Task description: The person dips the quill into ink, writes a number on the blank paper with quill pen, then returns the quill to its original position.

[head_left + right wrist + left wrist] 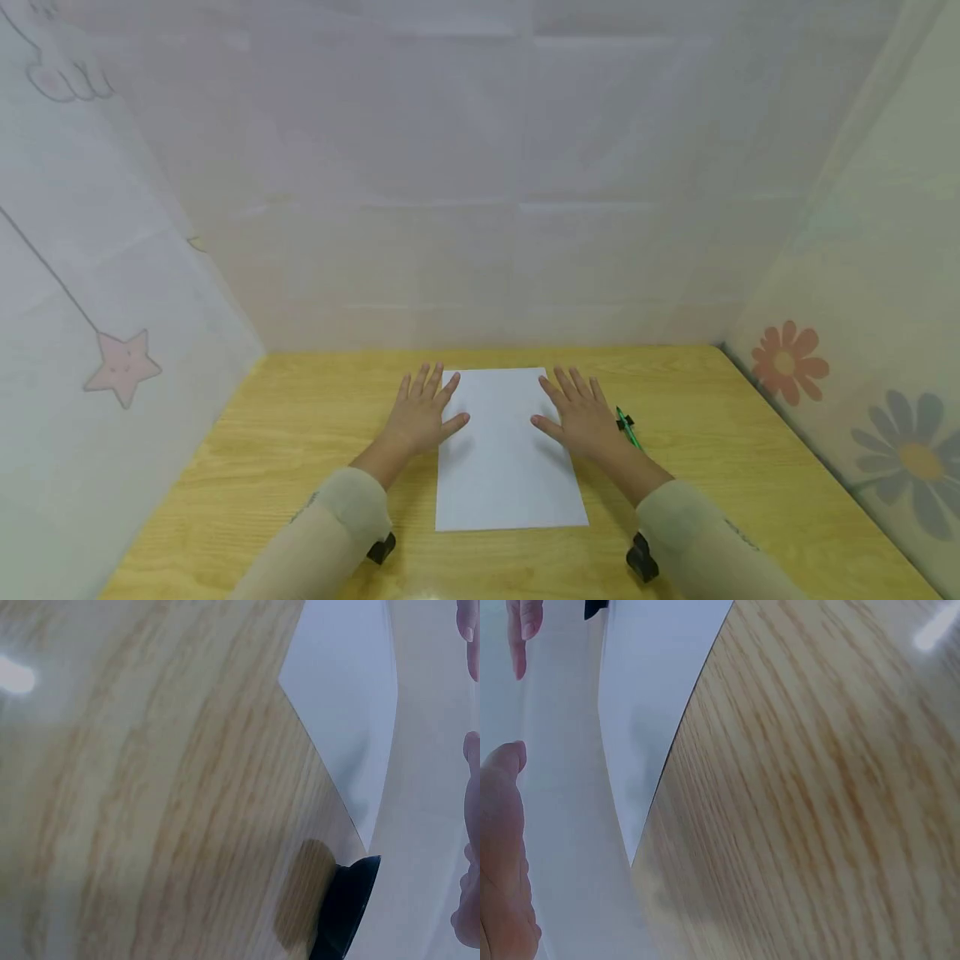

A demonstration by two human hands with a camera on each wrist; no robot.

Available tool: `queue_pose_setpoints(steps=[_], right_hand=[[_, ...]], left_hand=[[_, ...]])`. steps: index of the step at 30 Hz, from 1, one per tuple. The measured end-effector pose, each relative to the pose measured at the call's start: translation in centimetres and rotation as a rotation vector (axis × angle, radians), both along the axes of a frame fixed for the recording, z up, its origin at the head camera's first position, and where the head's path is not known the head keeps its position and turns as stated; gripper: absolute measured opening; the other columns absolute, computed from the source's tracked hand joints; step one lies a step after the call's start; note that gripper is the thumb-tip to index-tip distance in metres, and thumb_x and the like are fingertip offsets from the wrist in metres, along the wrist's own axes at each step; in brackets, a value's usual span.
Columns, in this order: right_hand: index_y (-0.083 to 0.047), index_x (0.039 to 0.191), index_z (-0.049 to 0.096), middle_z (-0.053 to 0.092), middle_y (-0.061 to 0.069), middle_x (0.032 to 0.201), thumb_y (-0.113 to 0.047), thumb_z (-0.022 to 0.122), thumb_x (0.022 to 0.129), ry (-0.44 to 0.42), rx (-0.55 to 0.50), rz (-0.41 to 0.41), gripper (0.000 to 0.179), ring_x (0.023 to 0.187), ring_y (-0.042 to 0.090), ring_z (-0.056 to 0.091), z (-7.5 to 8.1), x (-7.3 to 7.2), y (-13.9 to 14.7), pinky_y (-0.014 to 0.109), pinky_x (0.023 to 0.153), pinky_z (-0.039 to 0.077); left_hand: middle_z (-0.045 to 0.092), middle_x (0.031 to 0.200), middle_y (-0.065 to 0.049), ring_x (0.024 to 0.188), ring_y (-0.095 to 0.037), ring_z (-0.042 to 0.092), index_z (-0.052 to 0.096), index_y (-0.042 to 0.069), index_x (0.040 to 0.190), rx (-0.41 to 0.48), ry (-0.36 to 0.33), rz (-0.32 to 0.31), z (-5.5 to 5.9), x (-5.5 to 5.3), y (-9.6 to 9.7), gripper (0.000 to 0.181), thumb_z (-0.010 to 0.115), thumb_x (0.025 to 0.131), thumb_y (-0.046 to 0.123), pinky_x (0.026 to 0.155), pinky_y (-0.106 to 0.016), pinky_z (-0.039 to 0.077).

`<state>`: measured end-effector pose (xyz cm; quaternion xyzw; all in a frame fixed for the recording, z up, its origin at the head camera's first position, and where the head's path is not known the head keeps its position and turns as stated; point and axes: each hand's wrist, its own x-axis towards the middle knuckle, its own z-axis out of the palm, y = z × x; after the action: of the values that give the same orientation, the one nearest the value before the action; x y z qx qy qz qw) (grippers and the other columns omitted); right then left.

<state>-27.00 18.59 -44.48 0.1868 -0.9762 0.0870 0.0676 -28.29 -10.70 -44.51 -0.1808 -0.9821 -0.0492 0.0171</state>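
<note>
A white sheet of paper (502,475) lies flat on the wooden table, one short side toward the person. Over its left edge is my left hand (418,417), fingers straight and spread, holding nothing. My right hand (587,423) mirrors it over the right edge, fingers also spread and nothing held. Shadows of both hands fall on the sheet, and the wrist views show the left palm (502,855) and right palm (471,825) above the surface. Just right of the right hand lies a green pen (628,427) with a black clip on it, its lower end hidden by the forearm.
The wooden table (300,433) reaches back to a pale cloth wall (480,275). Printed cloth with a pink star (123,367) hangs at the left, and one with flowers (790,363) at the right. A dark object (346,907) stands near the paper in the right wrist view.
</note>
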Motion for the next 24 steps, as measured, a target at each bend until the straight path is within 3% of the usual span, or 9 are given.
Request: queue_pose_setpoints(steps=[7, 13, 18, 24], right_hand=[[-0.012, 0.154, 0.032, 0.022, 0.019, 0.162, -0.056, 0.05, 0.096, 0.037, 0.019, -0.023, 0.074, 0.15, 0.042, 0.017, 0.3, 0.5, 0.4, 0.065, 0.119, 0.014], [-0.01, 0.152, 0.037, 0.026, 0.022, 0.16, -0.052, 0.052, 0.097, 0.045, -0.072, -0.041, 0.071, 0.148, 0.043, 0.02, 1.1, 1.1, 1.5, 0.065, 0.119, 0.014], [-0.006, 0.148, 0.042, 0.035, 0.026, 0.154, -0.046, 0.055, 0.097, 0.055, -0.117, -0.067, 0.066, 0.143, 0.046, 0.031, 0.7, 1.6, 2.8, 0.065, 0.115, 0.024], [-0.004, 0.144, 0.047, 0.04, 0.028, 0.149, -0.04, 0.058, 0.097, 0.026, -0.255, -0.124, 0.06, 0.133, 0.052, 0.04, 0.2, 2.1, 4.1, 0.068, 0.106, 0.035]], left_hand=[[0.003, 0.166, -0.011, 0.154, -0.033, -0.002, 0.015, 0.023, 0.159, -0.004, -0.027, 0.003, 0.6, 0.4, 0.0, 0.075, 0.037, 0.099, 0.061, 0.123, -0.058, 0.002], [0.005, 0.166, -0.01, 0.154, -0.034, -0.001, 0.016, 0.021, 0.159, 0.019, -0.033, 0.009, 1.0, 0.5, -0.3, 0.077, 0.039, 0.098, 0.062, 0.123, -0.058, 0.002], [0.009, 0.166, -0.013, 0.153, -0.037, 0.004, 0.017, 0.015, 0.158, 0.052, -0.072, -0.005, -0.1, 1.0, -0.4, 0.081, 0.044, 0.097, 0.06, 0.123, -0.059, 0.004], [0.015, 0.164, -0.016, 0.152, -0.037, 0.011, 0.017, 0.008, 0.158, 0.119, -0.077, -0.029, -1.4, 1.7, -0.3, 0.088, 0.051, 0.094, 0.058, 0.122, -0.059, 0.009]])
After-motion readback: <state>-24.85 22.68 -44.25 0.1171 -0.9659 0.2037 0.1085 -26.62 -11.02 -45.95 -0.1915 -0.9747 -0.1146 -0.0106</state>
